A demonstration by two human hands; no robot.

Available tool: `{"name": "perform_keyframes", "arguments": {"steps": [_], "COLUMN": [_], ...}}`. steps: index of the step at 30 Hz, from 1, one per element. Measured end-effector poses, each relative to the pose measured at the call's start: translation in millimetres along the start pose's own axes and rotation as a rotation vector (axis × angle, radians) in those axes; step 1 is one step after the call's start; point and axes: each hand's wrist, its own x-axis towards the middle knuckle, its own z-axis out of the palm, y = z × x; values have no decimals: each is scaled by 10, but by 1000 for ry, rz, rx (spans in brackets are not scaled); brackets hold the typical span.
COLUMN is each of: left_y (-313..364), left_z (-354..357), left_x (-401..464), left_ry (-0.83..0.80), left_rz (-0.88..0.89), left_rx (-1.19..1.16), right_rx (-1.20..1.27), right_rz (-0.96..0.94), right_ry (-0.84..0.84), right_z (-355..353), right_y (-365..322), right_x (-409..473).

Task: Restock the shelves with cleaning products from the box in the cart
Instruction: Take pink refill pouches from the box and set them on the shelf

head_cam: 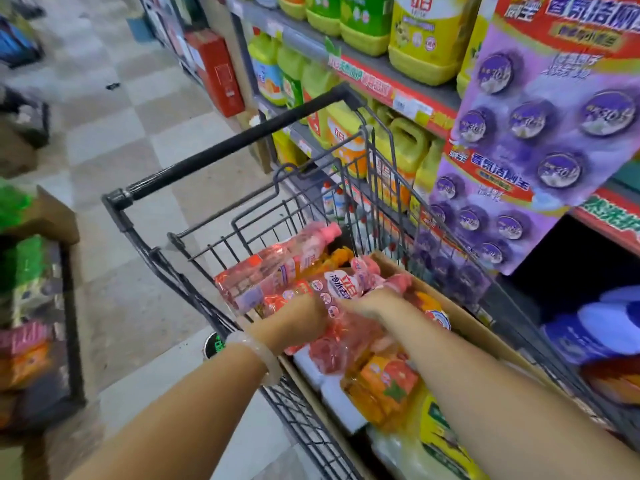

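Both hands are down in the open brown cardboard box [464, 320] that sits inside the dark wire shopping cart [263, 216]. The left hand [298, 320] and the right hand [372, 301] meet on a pink translucent plastic bottle with a white label [341, 289], which lies on top of the pile; the fingers of both are tucked out of sight behind it, so I cannot tell how firmly they grasp. A pale bangle [258, 355] circles the left wrist. Another pink bottle with a pink cap [277, 265] lies tilted across the box's far end, and orange bottles [384, 386] lie lower in the box. Just beside the cart, the store shelves [374, 67] carry big yellow and green jugs [426, 36], with purple hanging card packs [526, 126] in front of them.
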Motion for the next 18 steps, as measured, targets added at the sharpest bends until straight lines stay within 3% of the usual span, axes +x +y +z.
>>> {"name": "perform_keyframes", "arguments": {"steps": [3,7,10,13,16,18], "left_y": [3,-27,-27,5,50,115], "left_z": [57,65,14,-34,-84,-84], "left_x": [-13,-30,-60,-148,-229,-259], "left_ry": [-14,-16,-48,-99,-343,-410], "left_rz": [-16,-52,-105,-171,-243,-200], "left_rx": [-103,-221,-386,-753,-1191,-1360], "right_rx": [61,192,292,375,517,533], "right_rz": [126,132,133,80,-29,-91], "right_ry": [-81,14,-52,-138,-213,-214], "right_z": [22,53,-9,-209,-415,-503], "right_y": [-58,13,39,97,241,379], "right_x": [-15,37,-43,-219,-399,-489]}}
